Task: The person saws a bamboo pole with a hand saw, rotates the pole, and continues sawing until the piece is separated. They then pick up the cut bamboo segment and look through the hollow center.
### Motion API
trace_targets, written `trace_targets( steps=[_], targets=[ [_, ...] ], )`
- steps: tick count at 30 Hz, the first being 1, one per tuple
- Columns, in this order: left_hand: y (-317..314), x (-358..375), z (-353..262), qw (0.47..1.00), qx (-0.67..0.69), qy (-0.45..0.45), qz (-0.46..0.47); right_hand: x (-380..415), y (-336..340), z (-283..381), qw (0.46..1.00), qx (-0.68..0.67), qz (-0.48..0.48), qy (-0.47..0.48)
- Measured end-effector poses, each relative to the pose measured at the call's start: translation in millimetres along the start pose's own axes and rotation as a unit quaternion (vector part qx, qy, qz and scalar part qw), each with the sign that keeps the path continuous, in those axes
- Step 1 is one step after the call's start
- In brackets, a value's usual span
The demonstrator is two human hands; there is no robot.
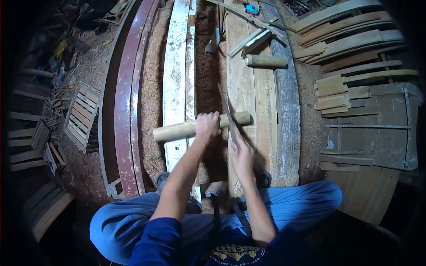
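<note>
My left hand (pixel 207 126) grips a pale round wooden rod (pixel 177 130) that lies crosswise over a white painted plank (pixel 175 80) and a light wooden plank (pixel 242 84). My right hand (pixel 242 155) holds the handle end of a thin dark saw blade (pixel 226 111). The blade runs away from me and crosses the rod just right of my left hand, near the rod's right end. I sit with my blue-trousered legs (pixel 120 221) spread at the near ends of the planks.
A second short rod (pixel 266 61) lies farther up the light plank. Long red-brown curved boards (pixel 126 111) run along the left, beside a small slatted pallet (pixel 82 115). Stacked wooden slats (pixel 350 48) and a dark panel (pixel 377 128) fill the right. Sawdust covers the floor.
</note>
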State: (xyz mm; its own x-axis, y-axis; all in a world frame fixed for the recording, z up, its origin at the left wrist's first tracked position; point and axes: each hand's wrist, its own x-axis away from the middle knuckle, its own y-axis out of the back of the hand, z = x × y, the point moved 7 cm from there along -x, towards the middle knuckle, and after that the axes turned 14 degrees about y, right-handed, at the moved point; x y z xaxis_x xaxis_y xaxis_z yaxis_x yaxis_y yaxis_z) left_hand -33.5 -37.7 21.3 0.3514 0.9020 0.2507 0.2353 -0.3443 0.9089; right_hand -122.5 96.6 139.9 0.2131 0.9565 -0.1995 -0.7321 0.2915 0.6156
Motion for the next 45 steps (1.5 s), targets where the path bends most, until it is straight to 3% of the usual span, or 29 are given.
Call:
trace_targets(
  steps=[1, 2, 4, 8, 10, 11, 14, 17, 20, 24, 28, 30, 34, 36, 40, 45],
  targets=[
    [1.1, 0.8, 0.2, 0.999, -0.006, -0.004, -0.036, 15.8, 11.0, 3.8, 1.000, -0.010, -0.005, -0.014],
    [-1.5, -2.7, 0.3, 0.999, -0.033, 0.015, 0.012, 37.9, 21.3, 7.6, 0.992, 0.022, 0.059, -0.107],
    [-2.2, -8.2, 1.9, 0.998, -0.026, 0.028, 0.052, 60.5, 35.4, 12.6, 0.998, 0.021, 0.021, -0.053],
    [-7.9, -1.3, 2.8, 0.999, -0.039, 0.015, 0.004, 25.6, 10.6, 0.4, 0.997, 0.011, 0.028, -0.069],
    [-10.9, -7.9, 6.0, 1.000, -0.013, 0.001, -0.007, 8.9, 3.2, 6.5, 1.000, -0.002, -0.029, -0.005],
    [-12.6, -6.0, 6.4, 0.999, -0.015, 0.001, -0.034, 23.1, 10.7, 8.4, 0.998, -0.019, -0.005, -0.067],
    [-4.3, -9.2, 3.7, 1.000, -0.017, 0.017, 0.011, 67.9, 34.2, 16.2, 0.999, 0.012, -0.014, -0.045],
    [-3.5, -22.8, 11.5, 0.998, 0.010, 0.059, -0.010, 46.3, 26.4, 16.0, 0.997, 0.017, -0.009, -0.081],
    [10.7, -27.8, 11.1, 0.997, 0.027, 0.070, -0.031, 30.8, 25.0, 8.2, 0.998, 0.031, -0.006, -0.056],
    [-0.4, -16.1, 2.4, 0.998, -0.004, -0.002, -0.067, 47.5, 44.7, 22.3, 0.998, -0.029, 0.018, -0.058],
    [-1.0, -16.1, 0.9, 0.999, -0.014, 0.017, -0.046, 26.9, 17.2, 0.9, 0.995, -0.062, -0.019, -0.075],
    [0.4, -19.3, 5.2, 0.999, -0.013, 0.027, -0.028, 17.0, 9.4, -3.8, 0.998, -0.003, -0.005, -0.055],
    [13.0, -25.8, -0.5, 0.999, -0.010, 0.014, -0.039, 33.2, 47.3, 23.7, 1.000, 0.015, 0.008, -0.012],
    [6.0, -18.9, -0.6, 0.999, -0.012, 0.028, -0.020, 58.7, 51.5, 6.1, 0.997, 0.019, 0.023, -0.073],
    [-2.3, -10.2, -4.1, 1.000, -0.027, 0.009, 0.012, 5.6, -2.5, -20.8, 1.000, -0.017, -0.019, -0.016],
    [3.1, -11.6, -6.9, 1.000, -0.031, -0.003, 0.000, 50.9, 32.9, -0.9, 0.997, -0.013, 0.001, -0.070]
  ],
)
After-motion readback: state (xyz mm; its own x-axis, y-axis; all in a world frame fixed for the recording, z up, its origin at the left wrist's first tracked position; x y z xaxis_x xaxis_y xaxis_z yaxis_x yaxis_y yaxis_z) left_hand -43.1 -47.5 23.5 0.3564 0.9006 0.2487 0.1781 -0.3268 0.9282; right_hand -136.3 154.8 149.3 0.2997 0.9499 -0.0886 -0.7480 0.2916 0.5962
